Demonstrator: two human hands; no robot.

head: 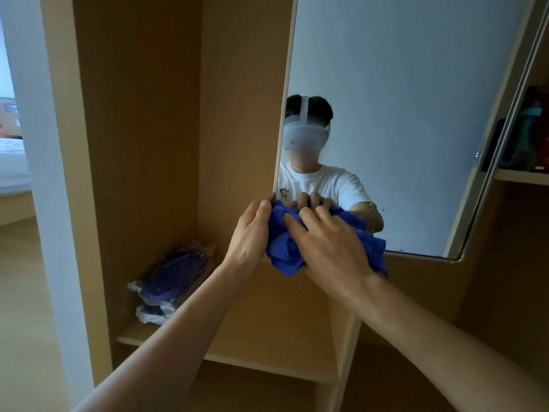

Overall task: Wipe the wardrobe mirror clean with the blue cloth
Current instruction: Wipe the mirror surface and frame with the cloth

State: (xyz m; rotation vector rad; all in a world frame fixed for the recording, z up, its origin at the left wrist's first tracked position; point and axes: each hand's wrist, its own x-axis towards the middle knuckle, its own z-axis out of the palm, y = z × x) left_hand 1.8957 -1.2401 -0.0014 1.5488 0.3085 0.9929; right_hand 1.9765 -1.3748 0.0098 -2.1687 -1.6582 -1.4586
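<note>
Now, right hand point(326, 245) presses bunched blue cloth point(282, 251), spread-fingered, onto mirror point(401, 114) at its lower left corner; left hand point(251, 230) grips mirror's left edge. Risk: hard push could swing mirror, cloth sliding off its bottom edge

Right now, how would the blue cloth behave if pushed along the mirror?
Probably floppy: the blue cloth is bunched in folds under the right hand. Likely light, as a corner hangs loose. It should slide easily over the smooth mirror.
</note>
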